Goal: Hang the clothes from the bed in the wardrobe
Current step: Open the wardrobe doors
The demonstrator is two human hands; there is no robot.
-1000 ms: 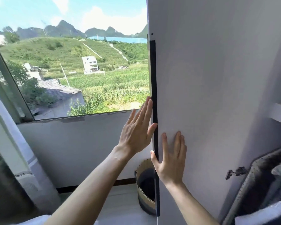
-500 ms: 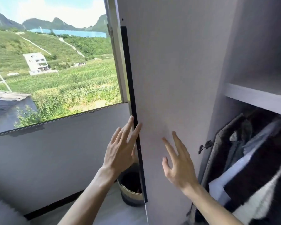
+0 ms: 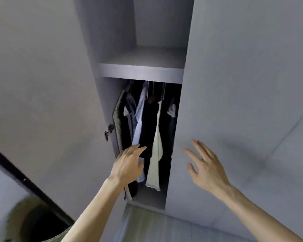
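Left hand (image 3: 128, 165): fingers straight and loose, gripping nothing, reaching into the open wardrobe (image 3: 105, 49), fingertips at the lower part of a pale blue shirt (image 3: 140, 116). Contact looks likely; blur prevents certainty.
Right hand (image 3: 205, 165): fingers spread, empty, held in front of the shut right door (image 3: 243, 84). Cannot tell whether it touches the panel. Hands well apart.

Wardrobe directly ahead. Left door (image 3: 42, 84) swung out, black strip (image 3: 24, 180) along its edge, hinge (image 3: 109, 130) on the inner wall. Shelf (image 3: 142, 73) across the top. Clothes hang below it: blue shirt, cream garment (image 3: 157, 154) beside it, dark pieces (image 3: 149, 123) between.

Hard to make out: hangers and rail are lost in shadow under the shelf; dark garments merge into one mass. Cannot tell which pieces came from the bed. Round basket (image 3: 33, 222) at lower left is blurred and cut by the frame edge. Both forearms are cut off at the bottom.
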